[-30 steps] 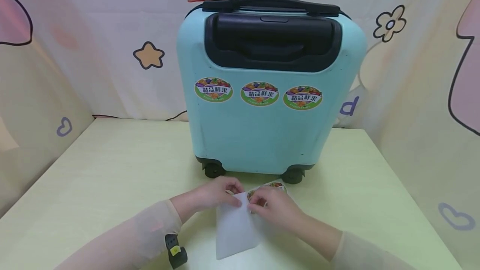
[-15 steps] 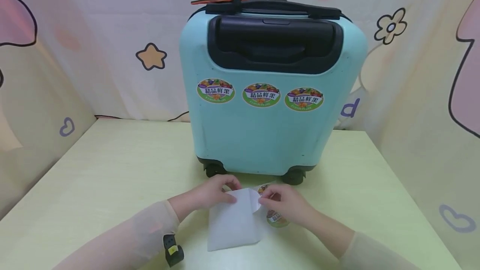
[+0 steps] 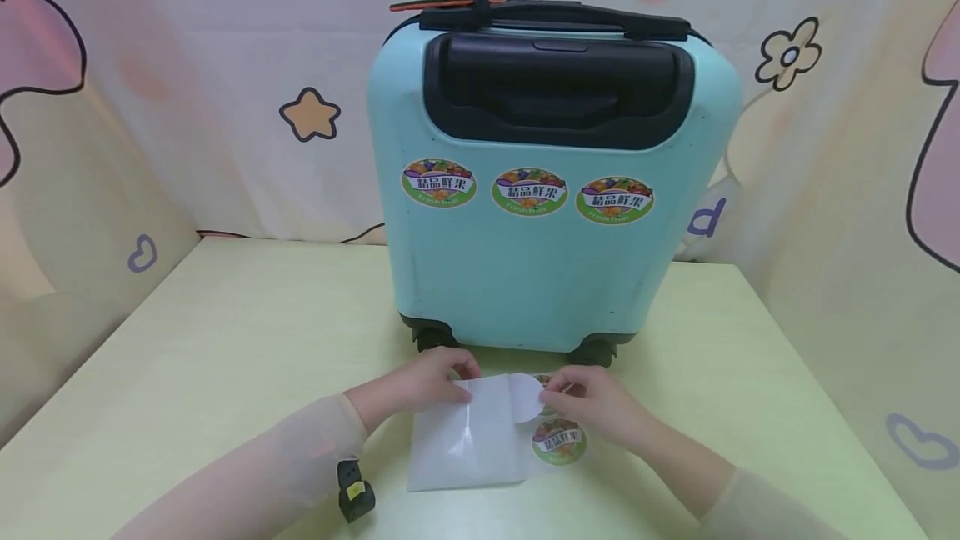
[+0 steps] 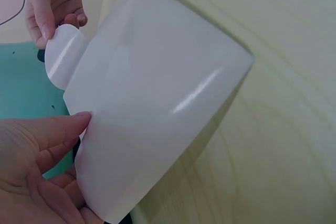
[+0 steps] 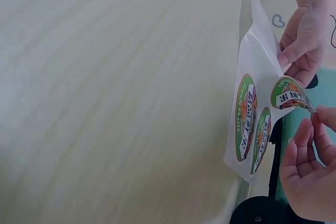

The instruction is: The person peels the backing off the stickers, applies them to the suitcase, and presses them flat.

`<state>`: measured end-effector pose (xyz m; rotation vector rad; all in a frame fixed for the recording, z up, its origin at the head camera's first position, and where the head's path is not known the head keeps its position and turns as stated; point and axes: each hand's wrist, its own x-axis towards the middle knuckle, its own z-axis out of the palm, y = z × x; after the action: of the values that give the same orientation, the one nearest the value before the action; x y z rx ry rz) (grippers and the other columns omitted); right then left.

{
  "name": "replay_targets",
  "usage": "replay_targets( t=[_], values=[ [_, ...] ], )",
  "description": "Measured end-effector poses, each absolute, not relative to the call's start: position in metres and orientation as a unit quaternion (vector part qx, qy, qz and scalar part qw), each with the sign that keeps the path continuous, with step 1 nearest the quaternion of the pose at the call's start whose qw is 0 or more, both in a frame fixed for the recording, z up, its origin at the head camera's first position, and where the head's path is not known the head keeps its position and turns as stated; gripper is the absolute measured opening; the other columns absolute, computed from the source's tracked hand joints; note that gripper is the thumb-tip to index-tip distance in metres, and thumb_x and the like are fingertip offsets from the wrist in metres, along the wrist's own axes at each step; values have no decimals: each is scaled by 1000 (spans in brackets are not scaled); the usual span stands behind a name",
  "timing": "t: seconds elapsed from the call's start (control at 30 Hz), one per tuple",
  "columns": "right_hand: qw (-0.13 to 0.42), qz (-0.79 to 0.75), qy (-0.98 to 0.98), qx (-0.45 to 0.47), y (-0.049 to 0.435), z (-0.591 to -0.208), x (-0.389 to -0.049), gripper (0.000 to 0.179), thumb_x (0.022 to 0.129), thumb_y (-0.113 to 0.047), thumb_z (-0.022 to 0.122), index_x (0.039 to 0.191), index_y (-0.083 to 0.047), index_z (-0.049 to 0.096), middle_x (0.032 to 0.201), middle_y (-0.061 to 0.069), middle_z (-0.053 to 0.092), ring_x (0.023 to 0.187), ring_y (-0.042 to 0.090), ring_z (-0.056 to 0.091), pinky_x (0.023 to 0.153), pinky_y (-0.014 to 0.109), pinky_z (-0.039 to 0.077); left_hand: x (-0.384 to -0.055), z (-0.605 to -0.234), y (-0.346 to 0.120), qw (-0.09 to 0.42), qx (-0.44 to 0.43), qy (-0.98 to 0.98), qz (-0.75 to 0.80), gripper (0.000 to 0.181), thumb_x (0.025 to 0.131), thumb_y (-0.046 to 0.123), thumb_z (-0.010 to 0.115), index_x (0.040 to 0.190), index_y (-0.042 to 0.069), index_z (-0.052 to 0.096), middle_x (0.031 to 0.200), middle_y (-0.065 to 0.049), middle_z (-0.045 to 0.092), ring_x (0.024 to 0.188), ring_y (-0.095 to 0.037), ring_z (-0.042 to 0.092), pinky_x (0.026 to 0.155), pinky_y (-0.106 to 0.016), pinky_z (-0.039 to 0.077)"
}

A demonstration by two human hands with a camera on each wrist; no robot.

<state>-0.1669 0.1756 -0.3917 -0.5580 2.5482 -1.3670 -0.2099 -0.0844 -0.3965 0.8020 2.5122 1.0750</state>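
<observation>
At the left, an orange star [image 3: 310,114] is printed on the backdrop [image 3: 225,90]. Below it, a black band [image 3: 356,492] with a yellow patch is seen at the cuff of the left sleeve [image 3: 277,465]. By the left hand [image 3: 426,382] a sticker sheet [image 3: 465,436], white back up, is pinched near its top edge in a closed grip, over the table [image 3: 225,357]. Behind it, three oval labels are borne by the light blue suitcase [image 3: 510,282]: a left label [image 3: 439,183], a middle label [image 3: 529,192] and a right label [image 3: 615,200]. On each, "精品鮮果" is printed in dark characters on a white banner, with "Fresh Fruit" on green below.

At the sheet's right side, a loose sticker [image 3: 528,398] is bent outward; its tip is pinched in the grip of the right hand [image 3: 600,407], while its other end meets the sheet. Just below, the same characters can be read on a lower sticker [image 3: 558,442]. Farther right, a purple letter "d" [image 3: 707,217] is printed on the backdrop.
</observation>
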Motion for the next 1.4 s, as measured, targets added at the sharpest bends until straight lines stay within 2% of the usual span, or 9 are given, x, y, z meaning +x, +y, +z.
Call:
replay_targets(
  t=[0.5, 0.83, 0.93, 1.07, 1.23, 1.3, 1.4],
  values=[
    [86, -468, 867, -151, 189, -381, -167, 20, 87, -23, 65, 88, -3, 64, 85, 6, 63, 79, 21, 61, 74, 34, 48, -208, -395, -78, 134, 262, 895, 335, 20, 77, -2, 70, 96, 3, 66, 93, -5, 64, 92, -22, 58, 82, -33, 46],
    [76, -483, 862, -133, 192, -377, -164, 20, 87, -22, 65, 90, -1, 63, 84, 7, 63, 79, 25, 61, 74, 34, 48, -205, -397, -76, 88, 261, 911, 306, 23, 78, 0, 69, 101, 0, 66, 94, -9, 65, 91, -25, 60, 81, -36, 48],
    [61, -493, 859, -126, 188, -378, -162, 18, 88, -18, 64, 90, -1, 62, 85, 6, 63, 80, 26, 61, 73, 31, 49, -199, -393, -77, 17, 268, 914, 304, 18, 81, 4, 68, 98, 1, 67, 93, -7, 65, 88, -22, 61, 78, -34, 49],
    [42, -511, 852, -107, 178, -376, -160, 17, 89, -17, 62, 93, 0, 60, 87, 9, 62, 83, 26, 60, 73, 27, 49, -183, -379, -75, -121, 270, 907, 300, 8, 82, 11, 70, 89, 10, 68, 88, 1, 63, 83, -15, 60, 72, -28, 49],
    [48, -534, 839, -90, 158, -366, -156, 20, 90, -20, 61, 95, 0, 58, 86, 10, 60, 77, 23, 56, 71, 32, 48, -162, -361, -61, -265, 354, 860, 254, 8, 79, 18, 74, 84, 14, 70, 82, 5, 60, 76, -12, 56, 68, -25, 47],
    [67, -550, 827, -89, 150, -363, -153, 22, 91, -21, 60, 96, -1, 57, 85, 8, 58, 75, 22, 55, 71, 35, 47, -156, -358, -55, -303, 386, 842, 224, 13, 77, 23, 76, 83, 14, 70, 81, 5, 59, 75, -12, 55, 69, -26, 46],
    [86, -575, 807, -100, 141, -360, -150, 23, 92, -22, 58, 97, 1, 56, 83, 5, 54, 73, 21, 53, 71, 36, 46, -152, -358, -48, -332, 403, 830, 196, 20, 73, 29, 79, 82, 15, 70, 80, 6, 56, 75, -13, 53, 71, -26, 44]
  ],
)
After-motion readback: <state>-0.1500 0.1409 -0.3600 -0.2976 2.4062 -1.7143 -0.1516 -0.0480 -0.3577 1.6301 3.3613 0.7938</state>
